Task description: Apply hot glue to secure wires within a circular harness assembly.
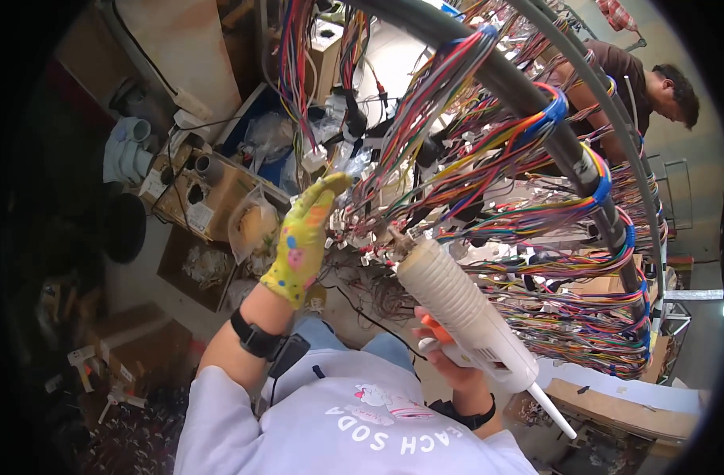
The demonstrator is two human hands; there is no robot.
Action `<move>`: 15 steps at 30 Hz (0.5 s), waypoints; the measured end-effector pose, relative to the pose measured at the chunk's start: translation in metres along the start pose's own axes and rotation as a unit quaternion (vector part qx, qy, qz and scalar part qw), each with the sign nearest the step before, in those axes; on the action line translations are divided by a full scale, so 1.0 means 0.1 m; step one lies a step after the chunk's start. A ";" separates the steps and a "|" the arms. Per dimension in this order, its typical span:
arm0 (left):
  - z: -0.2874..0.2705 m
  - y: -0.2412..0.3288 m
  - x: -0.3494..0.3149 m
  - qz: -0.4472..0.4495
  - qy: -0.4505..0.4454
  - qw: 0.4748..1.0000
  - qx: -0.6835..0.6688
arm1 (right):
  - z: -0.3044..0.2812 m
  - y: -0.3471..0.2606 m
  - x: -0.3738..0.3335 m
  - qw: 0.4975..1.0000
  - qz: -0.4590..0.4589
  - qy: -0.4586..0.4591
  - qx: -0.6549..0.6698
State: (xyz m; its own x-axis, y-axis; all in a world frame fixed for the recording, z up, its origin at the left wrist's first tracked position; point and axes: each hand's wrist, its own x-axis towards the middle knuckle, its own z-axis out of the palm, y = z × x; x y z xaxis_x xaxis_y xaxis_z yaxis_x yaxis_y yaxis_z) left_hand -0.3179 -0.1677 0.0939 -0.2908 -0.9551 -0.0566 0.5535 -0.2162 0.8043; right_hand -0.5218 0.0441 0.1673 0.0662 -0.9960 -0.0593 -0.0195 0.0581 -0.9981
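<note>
Right hand (449, 360), lower right of centre, gripping white glue gun (465, 305), nozzle pointing upper left. Yellow-gloved left hand (300, 247), centre, beside white connectors (341, 228) on wires (394, 166); can't tell if grasping.

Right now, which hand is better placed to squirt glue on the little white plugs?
Probably the right hand: it grips the white glue gun, whose nozzle points toward the white plugs. The gloved left hand is beside the wires, without the gun.
</note>
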 end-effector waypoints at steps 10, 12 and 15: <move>0.66 -0.16 0.16 0.107 0.046 0.984 0.138 | -0.14 -0.04 -0.04 0.998 -0.032 -0.017 -0.041; 0.68 -0.13 0.18 0.126 0.073 0.970 0.192 | -0.15 0.04 -0.18 0.999 -0.004 0.029 -0.029; 0.72 -0.06 0.08 0.122 0.070 0.983 0.117 | -0.25 0.12 -0.28 0.993 -0.061 -0.009 -0.105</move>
State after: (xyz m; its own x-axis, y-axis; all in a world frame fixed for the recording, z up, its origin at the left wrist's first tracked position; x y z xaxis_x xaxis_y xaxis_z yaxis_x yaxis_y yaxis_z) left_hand -0.3793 -0.1595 0.1312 -0.0530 -0.9947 0.0876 0.3932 0.0598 0.9175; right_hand -0.5489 0.0708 0.1573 0.0978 -0.9934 0.0599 -0.2185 -0.0802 -0.9725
